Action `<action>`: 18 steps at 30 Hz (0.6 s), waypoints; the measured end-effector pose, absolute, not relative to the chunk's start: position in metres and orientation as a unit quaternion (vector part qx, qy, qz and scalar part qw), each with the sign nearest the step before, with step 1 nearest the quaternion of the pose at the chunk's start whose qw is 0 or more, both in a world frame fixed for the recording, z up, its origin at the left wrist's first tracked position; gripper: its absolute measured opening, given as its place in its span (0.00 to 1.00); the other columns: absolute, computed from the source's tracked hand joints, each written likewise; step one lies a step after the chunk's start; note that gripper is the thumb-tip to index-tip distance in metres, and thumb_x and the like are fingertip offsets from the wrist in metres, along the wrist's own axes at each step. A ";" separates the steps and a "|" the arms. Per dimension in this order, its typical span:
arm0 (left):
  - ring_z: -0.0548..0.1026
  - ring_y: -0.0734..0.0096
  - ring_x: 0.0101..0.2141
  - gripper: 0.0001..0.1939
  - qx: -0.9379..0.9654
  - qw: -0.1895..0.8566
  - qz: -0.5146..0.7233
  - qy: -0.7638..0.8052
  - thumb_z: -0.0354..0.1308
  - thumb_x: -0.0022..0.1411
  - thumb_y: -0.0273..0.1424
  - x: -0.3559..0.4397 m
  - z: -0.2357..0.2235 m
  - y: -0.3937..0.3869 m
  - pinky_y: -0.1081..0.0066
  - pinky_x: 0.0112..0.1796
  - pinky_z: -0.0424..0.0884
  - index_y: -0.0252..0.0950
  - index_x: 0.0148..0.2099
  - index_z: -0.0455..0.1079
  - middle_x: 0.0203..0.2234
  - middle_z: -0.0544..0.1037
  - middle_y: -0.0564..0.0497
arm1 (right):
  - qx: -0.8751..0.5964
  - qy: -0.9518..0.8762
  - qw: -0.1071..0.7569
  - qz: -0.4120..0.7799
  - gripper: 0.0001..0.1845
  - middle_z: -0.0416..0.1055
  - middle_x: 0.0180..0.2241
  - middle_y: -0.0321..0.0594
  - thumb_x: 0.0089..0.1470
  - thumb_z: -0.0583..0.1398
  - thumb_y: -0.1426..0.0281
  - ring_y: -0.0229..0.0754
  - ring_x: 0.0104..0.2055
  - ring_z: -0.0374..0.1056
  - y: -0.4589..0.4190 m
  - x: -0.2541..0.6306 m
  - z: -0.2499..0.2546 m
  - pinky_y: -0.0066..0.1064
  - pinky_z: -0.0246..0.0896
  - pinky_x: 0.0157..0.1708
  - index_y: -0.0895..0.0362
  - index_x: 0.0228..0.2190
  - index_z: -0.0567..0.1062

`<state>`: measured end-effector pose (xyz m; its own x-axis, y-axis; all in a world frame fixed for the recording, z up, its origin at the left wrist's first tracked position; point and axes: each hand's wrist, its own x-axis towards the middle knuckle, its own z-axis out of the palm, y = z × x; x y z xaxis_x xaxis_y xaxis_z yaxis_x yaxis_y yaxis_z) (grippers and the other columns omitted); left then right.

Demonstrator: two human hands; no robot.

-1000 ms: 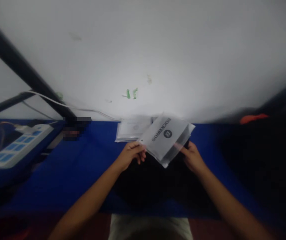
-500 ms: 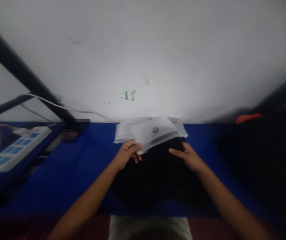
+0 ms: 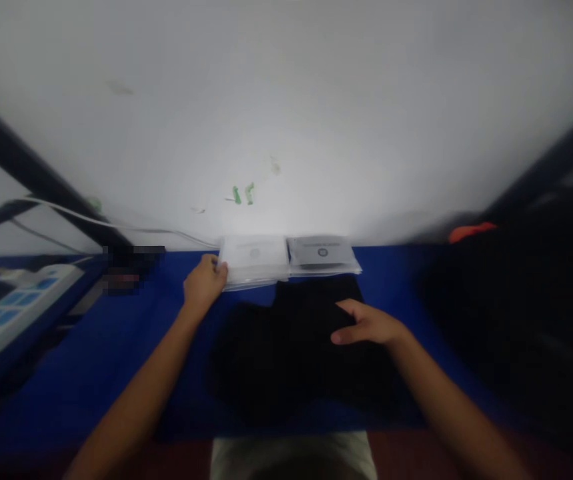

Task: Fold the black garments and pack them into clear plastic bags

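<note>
At the left edge of a pile of frosted plastic bags (image 3: pixel 256 257), my left hand (image 3: pixel 205 283) has its thumb and curled fingers on the bags' corner. A second frosted bag with a round logo (image 3: pixel 323 253) lies just to the right, with something dark inside. My right hand (image 3: pixel 369 323) hovers at or rests on folded black fabric (image 3: pixel 311 313), thumb and fingers apart, gripping nothing. The fabric spreads out in front of the bags; its lower outline is hard to make out in the dark.
A white power strip with blue sockets (image 3: pixel 3 310) lies on the blue table (image 3: pixel 166 347) at the left. A pale cable (image 3: pixel 166 231) runs along the white wall (image 3: pixel 346 133). A large dark mass (image 3: pixel 526 320) with an orange-red piece (image 3: pixel 471 232) occupies the right.
The printed plastic bag moved from between both hands onto the left pile, carried by my left hand. My right hand let go of it and now sits over the black fabric.
</note>
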<state>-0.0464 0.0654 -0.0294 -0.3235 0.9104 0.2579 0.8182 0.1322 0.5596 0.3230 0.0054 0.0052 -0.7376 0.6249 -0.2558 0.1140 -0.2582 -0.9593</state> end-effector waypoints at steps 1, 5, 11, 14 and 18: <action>0.73 0.47 0.45 0.21 0.597 0.004 0.292 0.747 0.53 0.59 0.40 -0.042 -0.029 0.064 0.54 0.41 0.70 0.33 0.50 0.66 0.41 0.75 0.37 | -0.311 -0.582 0.179 0.730 0.15 0.75 0.28 0.34 0.42 0.71 0.67 0.34 0.28 0.70 0.005 0.324 0.004 0.23 0.65 0.29 0.61 0.32 0.77; 0.67 0.46 0.53 0.23 0.703 -0.012 0.315 0.638 0.55 0.61 0.41 -0.005 -0.020 0.043 0.50 0.52 0.63 0.31 0.53 0.65 0.49 0.70 0.35 | -0.291 -0.567 0.178 0.750 0.16 0.75 0.28 0.34 0.40 0.71 0.68 0.35 0.28 0.70 0.006 0.326 0.001 0.24 0.66 0.29 0.61 0.32 0.76; 0.73 0.62 0.47 0.22 0.694 0.496 0.309 0.420 0.59 0.61 0.41 0.062 0.004 -0.002 0.62 0.49 0.69 0.40 0.55 0.63 0.49 0.72 0.44 | -0.278 -0.532 0.168 0.782 0.17 0.76 0.26 0.34 0.36 0.72 0.69 0.34 0.24 0.70 0.003 0.328 0.002 0.23 0.66 0.26 0.61 0.31 0.78; 0.72 0.61 0.50 0.25 0.620 0.654 0.249 0.355 0.62 0.59 0.38 0.076 0.009 -0.014 0.62 0.51 0.67 0.41 0.57 0.62 0.49 0.72 0.46 | -0.288 -0.503 0.196 0.791 0.18 0.76 0.25 0.34 0.34 0.72 0.68 0.35 0.23 0.70 0.002 0.332 0.004 0.23 0.66 0.25 0.60 0.32 0.79; 0.74 0.65 0.46 0.27 0.541 0.706 0.299 0.345 0.67 0.53 0.33 0.079 0.002 -0.016 0.66 0.47 0.70 0.39 0.54 0.64 0.44 0.74 0.49 | -0.318 -0.519 0.198 0.769 0.22 0.77 0.32 0.36 0.37 0.71 0.68 0.38 0.30 0.72 0.010 0.340 0.009 0.26 0.68 0.30 0.58 0.38 0.77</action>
<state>0.0792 -0.0163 0.0019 0.5830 0.7958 -0.1637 -0.0481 0.2349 0.9708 0.3397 0.0102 0.0086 -0.7194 0.6341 -0.2835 0.0259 -0.3835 -0.9232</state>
